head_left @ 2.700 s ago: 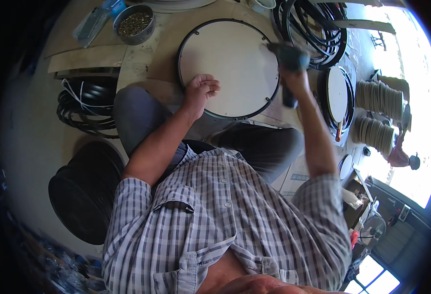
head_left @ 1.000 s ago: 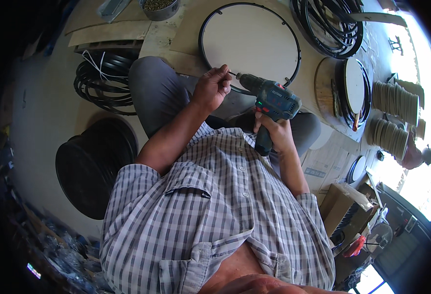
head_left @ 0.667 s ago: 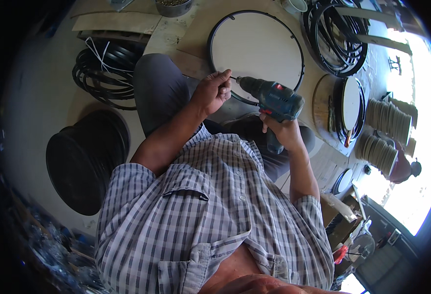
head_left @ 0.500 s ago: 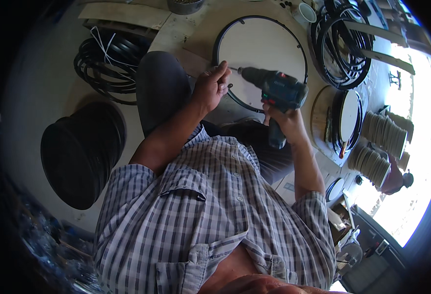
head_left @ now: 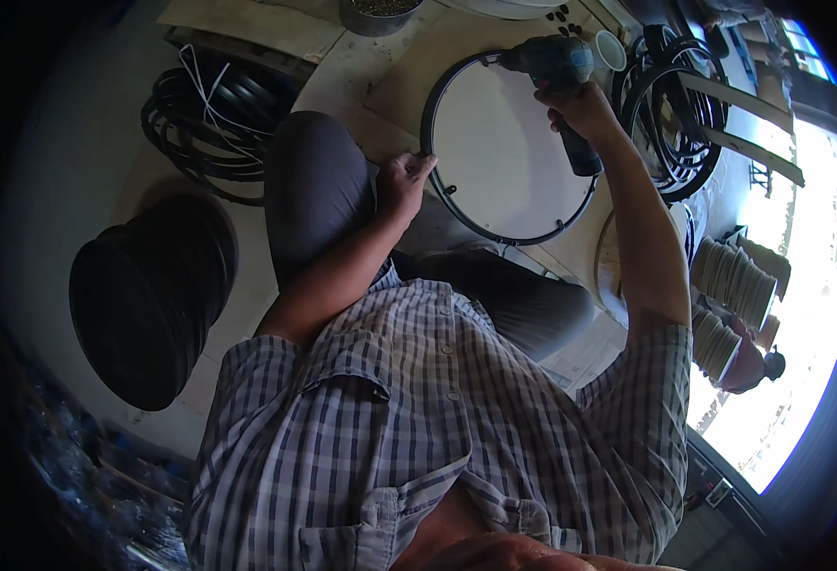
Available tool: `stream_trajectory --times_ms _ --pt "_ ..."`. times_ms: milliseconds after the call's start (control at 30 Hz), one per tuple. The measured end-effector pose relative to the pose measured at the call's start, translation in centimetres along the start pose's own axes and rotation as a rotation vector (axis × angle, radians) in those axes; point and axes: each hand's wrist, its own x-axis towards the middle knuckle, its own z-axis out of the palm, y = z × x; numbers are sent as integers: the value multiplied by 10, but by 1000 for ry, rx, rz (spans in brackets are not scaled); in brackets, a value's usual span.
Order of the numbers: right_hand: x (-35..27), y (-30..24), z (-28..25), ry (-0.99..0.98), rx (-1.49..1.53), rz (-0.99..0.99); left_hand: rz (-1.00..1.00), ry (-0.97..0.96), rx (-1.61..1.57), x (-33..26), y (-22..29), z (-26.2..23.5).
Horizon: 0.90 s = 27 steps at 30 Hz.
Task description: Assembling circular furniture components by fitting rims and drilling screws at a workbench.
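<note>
A round white disc (head_left: 504,157) with a black rim (head_left: 428,127) lies on the worktable in front of me. Small dark brackets sit along the inside of the rim, one of them a bracket (head_left: 451,189) near my left hand. My left hand (head_left: 404,186) is closed at the rim's left edge, thumb and fingertips against it. In my right hand (head_left: 582,109) is a dark cordless drill (head_left: 553,59), gripped by its handle. The drill's nose points left, at the far edge of the rim beside a bracket; its tip is too small to make out.
Coiled black hoops (head_left: 675,124) stand right of the disc, near a white cup (head_left: 610,51). A metal bowl (head_left: 378,17) of small parts sits at the far edge. Black coils (head_left: 199,124) and stacked black discs (head_left: 147,305) are at left. Another person (head_left: 745,364) is far right.
My right hand has carried the drill away from my left hand to the rim's far edge. My left hand has lowered slightly onto the rim's left side.
</note>
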Motion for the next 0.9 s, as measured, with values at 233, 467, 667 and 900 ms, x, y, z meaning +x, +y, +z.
stream_trajectory --times_ms 233,467,667,900 --pt "4 -3 -9 29 -89 47 17 -22 49 -9 12 -1" --pt "12 -48 -23 -111 -308 91 -47 -52 -35 -9 6 -1" --pt "25 -57 -20 -153 -457 66 -142 -62 -140 -7 13 -4" --pt "32 -35 -15 -147 -470 55 -186 -113 -235 -7 20 -6"
